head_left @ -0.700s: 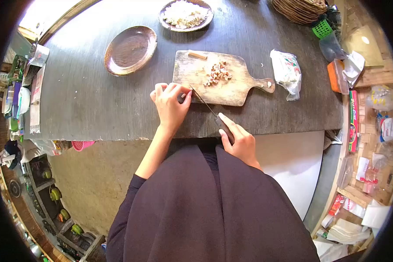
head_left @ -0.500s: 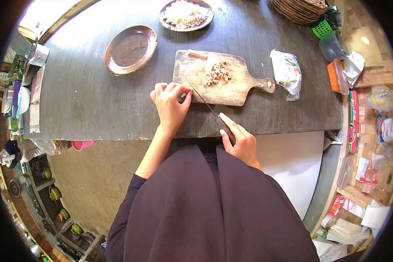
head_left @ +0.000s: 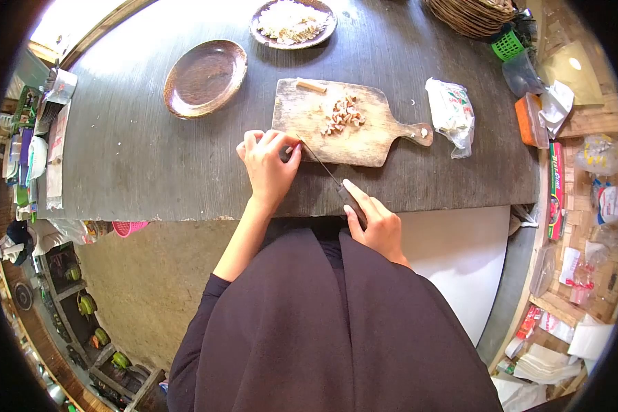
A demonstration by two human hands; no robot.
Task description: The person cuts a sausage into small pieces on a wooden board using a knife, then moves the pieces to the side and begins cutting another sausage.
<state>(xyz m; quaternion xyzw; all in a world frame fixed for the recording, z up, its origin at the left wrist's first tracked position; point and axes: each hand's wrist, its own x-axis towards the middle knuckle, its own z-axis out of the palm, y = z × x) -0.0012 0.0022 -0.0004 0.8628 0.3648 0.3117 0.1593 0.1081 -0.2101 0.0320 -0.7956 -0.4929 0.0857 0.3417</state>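
Knife point(head_left: 344, 193) is in the right hand point(head_left: 380, 230), fingers wrapped round the dark handle, blade slanting up and left so the tip ends right by the fingertips of the left hand point(head_left: 264, 165). That left one's at the near left corner of the cutting board point(head_left: 367, 143), thumb and fingers curled in toward each other. Can't really tell if it's pinching anything, the fingers hide too much.

Board's lying flat on the dark table point(head_left: 144, 165) with its handle pointing right. There's a loose pile of chopped brown-and-pale pieces point(head_left: 343, 115) around the middle of it, plus one uncut tan stick point(head_left: 311, 86) up near the far edge. Tiny white bit point(head_left: 424, 132) sitting on the board's handle too.

Off to the left and further back is a brown plate point(head_left: 206, 79), and behind the board there's a bowl point(head_left: 255, 31) full of whitish shredded stuff. On the right, just past the board's handle, a white plastic bag point(head_left: 450, 113) with some printing on it.
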